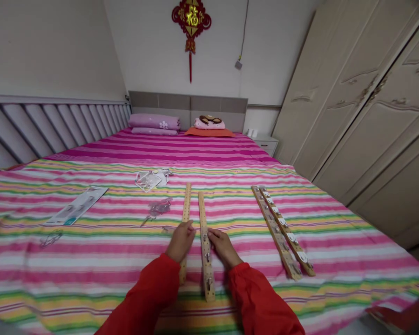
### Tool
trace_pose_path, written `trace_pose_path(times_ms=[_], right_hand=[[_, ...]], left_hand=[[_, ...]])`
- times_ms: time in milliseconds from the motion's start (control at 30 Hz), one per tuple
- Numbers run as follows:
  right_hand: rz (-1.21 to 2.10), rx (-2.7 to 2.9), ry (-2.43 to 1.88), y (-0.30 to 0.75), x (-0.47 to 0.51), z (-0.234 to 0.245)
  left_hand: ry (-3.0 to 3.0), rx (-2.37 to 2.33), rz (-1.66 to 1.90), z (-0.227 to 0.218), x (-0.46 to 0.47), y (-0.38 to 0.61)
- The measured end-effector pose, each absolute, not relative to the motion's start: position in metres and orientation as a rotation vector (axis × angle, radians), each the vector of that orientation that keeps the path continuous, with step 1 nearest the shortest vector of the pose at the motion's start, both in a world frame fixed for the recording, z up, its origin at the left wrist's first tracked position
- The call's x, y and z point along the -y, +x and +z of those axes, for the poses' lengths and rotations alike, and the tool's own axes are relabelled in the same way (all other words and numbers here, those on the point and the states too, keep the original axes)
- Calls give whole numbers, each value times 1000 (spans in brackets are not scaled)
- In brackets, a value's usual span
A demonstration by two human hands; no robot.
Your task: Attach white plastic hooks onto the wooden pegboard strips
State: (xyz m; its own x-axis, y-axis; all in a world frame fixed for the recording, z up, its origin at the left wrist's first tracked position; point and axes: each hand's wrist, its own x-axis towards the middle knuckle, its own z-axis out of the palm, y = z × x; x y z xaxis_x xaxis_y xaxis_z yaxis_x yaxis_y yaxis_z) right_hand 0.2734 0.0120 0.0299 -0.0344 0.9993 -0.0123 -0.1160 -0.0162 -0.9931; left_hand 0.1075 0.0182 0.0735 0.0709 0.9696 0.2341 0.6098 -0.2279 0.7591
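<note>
Two narrow wooden strips with rows of holes lie on the striped bedspread in front of me. My left hand (pixel 182 241) is over the left strip (pixel 186 200) and covers part of it. Its fingers are pinched together; whether they hold something small is hidden. The right strip (pixel 202 211) carries several metal hooks (pixel 207 257) along its nearer half. Beside it, my right hand (pixel 223 245) is closed, with thumb and fingertips at the strip's right edge, next to the farthest hook (pixel 205 236). What they pinch is too small to make out.
Two more strips with hooks, one bare wood (pixel 277 235) and one with white pieces (pixel 291 238), lie right. Leftward are a small plastic bag (pixel 159 206), clear packaging (pixel 150 179), a long flat package (pixel 77 205) and thin metal pieces (pixel 51 238). A wardrobe (pixel 373 121) stands right.
</note>
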Motion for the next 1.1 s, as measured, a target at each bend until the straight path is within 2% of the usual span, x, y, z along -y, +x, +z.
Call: trace_pose_path(times_ms=[133,333,467,800,1100], right_hand=[[1330,1060,-1094,274,-9,33],[1350,978,-1082,274,-9,33],[1373,972,-1065,275,-8,34],[1409,945,-1087,278,-7,34],[1428,735,-1013,280,-4,44]], left_hand=[[1893,-1686,1323,71,-16,55],[2330,-1731,1136,54,-6,27],[2401,-1786,1064,48,-12,27],[2115,-1737,1140,66,-19,10],[1512,-1661,1364,104,7,40]])
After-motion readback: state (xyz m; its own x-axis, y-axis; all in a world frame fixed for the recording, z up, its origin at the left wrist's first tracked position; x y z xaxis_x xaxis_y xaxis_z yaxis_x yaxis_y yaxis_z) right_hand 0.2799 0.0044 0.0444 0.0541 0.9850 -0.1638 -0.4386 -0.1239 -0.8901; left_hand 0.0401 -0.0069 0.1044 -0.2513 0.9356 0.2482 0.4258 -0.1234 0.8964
